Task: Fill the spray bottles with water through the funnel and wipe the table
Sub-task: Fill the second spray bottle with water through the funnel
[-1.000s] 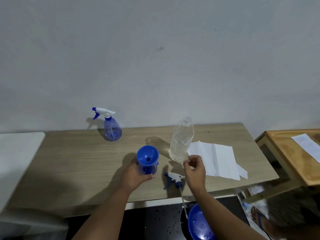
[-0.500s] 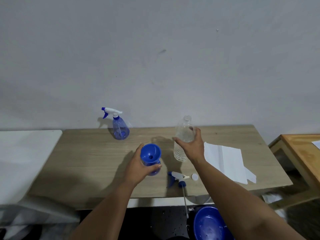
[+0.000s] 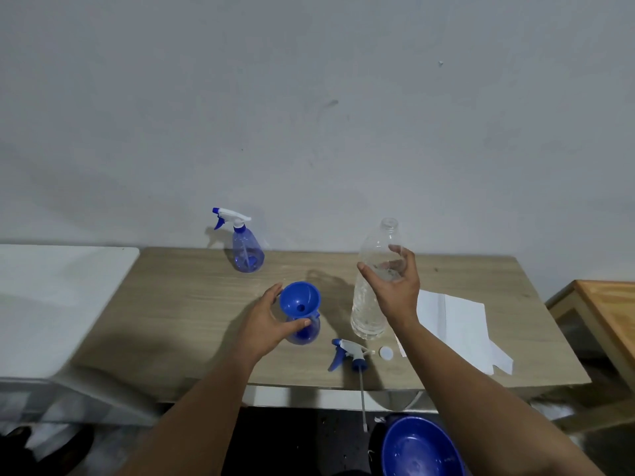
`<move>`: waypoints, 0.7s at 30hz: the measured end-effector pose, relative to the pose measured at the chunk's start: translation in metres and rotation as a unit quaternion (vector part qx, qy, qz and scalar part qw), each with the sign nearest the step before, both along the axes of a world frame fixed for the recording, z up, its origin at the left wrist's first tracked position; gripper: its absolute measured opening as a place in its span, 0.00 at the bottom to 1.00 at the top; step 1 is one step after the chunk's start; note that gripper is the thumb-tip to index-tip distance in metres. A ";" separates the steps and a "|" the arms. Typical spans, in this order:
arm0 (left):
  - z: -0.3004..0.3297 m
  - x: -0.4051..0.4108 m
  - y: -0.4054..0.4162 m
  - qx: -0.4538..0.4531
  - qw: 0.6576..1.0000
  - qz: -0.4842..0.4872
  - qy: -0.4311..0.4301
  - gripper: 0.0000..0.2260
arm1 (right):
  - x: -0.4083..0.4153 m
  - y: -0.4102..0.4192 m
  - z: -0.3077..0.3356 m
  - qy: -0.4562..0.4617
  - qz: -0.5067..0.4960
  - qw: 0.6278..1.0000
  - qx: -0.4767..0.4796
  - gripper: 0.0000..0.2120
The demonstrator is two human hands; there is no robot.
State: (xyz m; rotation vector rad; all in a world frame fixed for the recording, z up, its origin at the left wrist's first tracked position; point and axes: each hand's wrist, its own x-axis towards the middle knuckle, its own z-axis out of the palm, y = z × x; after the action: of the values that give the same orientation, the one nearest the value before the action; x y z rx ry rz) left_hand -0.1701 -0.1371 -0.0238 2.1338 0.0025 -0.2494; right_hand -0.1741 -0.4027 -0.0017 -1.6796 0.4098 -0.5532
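Two hands are at work over the pale wood-grain table (image 3: 192,304). The right hand (image 3: 395,290) curls round the upper body of the tall clear plastic water bottle (image 3: 369,304), which stands upright with its mouth uncapped. The left hand (image 3: 266,321) grips the small blue translucent spray bottle (image 3: 305,329) that carries the blue plastic funnel (image 3: 300,300) in its neck, thumb in front and fingers behind.

Just in front of the clear bottle lie the round white bottle cap (image 3: 386,353) and the unscrewed white-and-blue trigger sprayer head (image 3: 348,352), its dip tube hanging past the table edge. To the right lies a sheet of folded white paper towel (image 3: 457,324). At the back by the wall stands a second blue spray bottle with its trigger head fitted (image 3: 244,245); whether it holds water I cannot tell. Below the table edge sits a round blue plastic basin (image 3: 421,448).

As I judge it, preparation is done: cap off, sprayer off, funnel seated. Pouring appears not yet begun, and refitting the head and wiping the table are all left
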 end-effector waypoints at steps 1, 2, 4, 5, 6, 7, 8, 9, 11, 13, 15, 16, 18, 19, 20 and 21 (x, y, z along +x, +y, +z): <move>0.001 -0.001 0.000 0.000 1.000 0.001 0.000 0.49 | -0.001 -0.001 0.003 -0.010 0.012 1.000 -0.002 0.31; 0.002 -0.001 0.000 0.000 1.000 0.002 0.001 0.50 | -0.001 -0.003 0.006 -0.017 0.025 1.000 -0.002 0.31; 0.004 -0.002 0.001 -0.002 1.000 0.004 0.000 0.50 | 0.000 -0.004 0.013 -0.023 0.050 0.998 0.001 0.30; 0.005 -0.001 0.001 -0.002 1.000 0.004 -0.001 0.50 | 0.002 -0.003 0.016 -0.027 0.063 0.998 -0.001 0.30; 0.005 0.000 0.001 0.000 1.000 0.003 0.000 0.50 | 0.003 -0.003 0.018 -0.029 0.078 0.997 -0.008 0.30; 0.004 0.000 0.002 0.002 1.000 0.002 0.000 0.50 | 0.003 -0.003 0.021 -0.029 0.096 0.995 -0.015 0.30; 0.004 0.001 0.002 0.002 1.000 0.002 0.000 0.49 | 0.004 -0.004 0.023 -0.027 0.117 0.992 -0.024 0.31; 0.004 0.001 0.003 0.002 1.000 0.000 0.000 0.50 | 0.004 -0.004 0.026 -0.023 0.140 0.989 -0.033 0.32; 0.003 0.002 0.004 -0.004 1.000 -0.004 0.001 0.50 | 0.004 -0.005 0.027 -0.008 0.183 0.982 -0.048 0.33; 0.002 0.003 0.005 -0.008 1.000 -0.009 0.003 0.52 | 0.004 -0.006 0.026 0.010 0.216 0.975 -0.051 0.33; 0.000 0.003 0.005 -0.009 1.000 -0.013 0.006 0.52 | 0.003 -0.006 0.024 0.034 0.240 0.968 -0.069 0.33; -0.001 0.003 0.004 -0.009 1.000 -0.015 0.006 0.52 | 0.003 -0.006 0.023 0.048 0.250 0.963 -0.084 0.33; -0.003 0.004 0.003 -0.007 1.000 -0.019 0.005 0.50 | 0.001 -0.006 0.024 0.069 0.278 0.952 -0.104 0.31; -0.004 0.005 0.003 -0.007 1.000 -0.022 0.003 0.50 | 0.000 -0.006 0.025 0.078 0.297 0.946 -0.109 0.30; -0.005 0.006 0.003 -0.006 1.000 -0.023 0.003 0.50 | 0.000 -0.005 0.025 0.091 0.315 0.938 -0.110 0.29; -0.007 0.007 0.004 -0.006 1.000 -0.024 0.004 0.50 | 0.000 -0.005 0.025 0.107 0.331 0.931 -0.111 0.29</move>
State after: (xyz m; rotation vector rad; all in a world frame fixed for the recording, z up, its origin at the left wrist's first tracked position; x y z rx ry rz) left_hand -0.1631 -0.1332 -0.0304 2.1237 -0.0455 -0.2848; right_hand -0.1739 -0.4078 0.0232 -1.9667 -0.0872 0.0913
